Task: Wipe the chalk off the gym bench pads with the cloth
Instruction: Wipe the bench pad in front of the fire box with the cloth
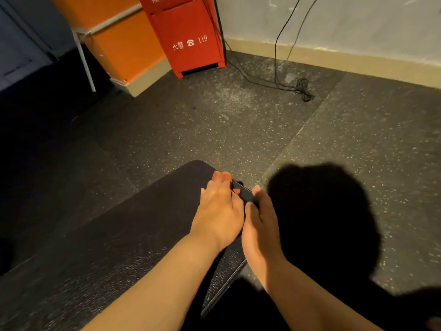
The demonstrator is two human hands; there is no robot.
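Bench pad (143, 223) under left hand (219, 211) and right hand (260, 223), both tight on dark cloth (245, 194); "119" on red cabinet (186, 27).

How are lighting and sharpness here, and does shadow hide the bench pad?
Head view: the left hand and right hand are slightly blurred; a hard black shadow covers the floor right of them, not the bench pad; the frame's left side is near-black; the skirting board bows slightly.

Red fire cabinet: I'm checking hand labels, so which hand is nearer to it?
Left. The left hand is over the bench pad, reaching further toward the red fire cabinet; the right hand sits beside it at the pad's right edge.
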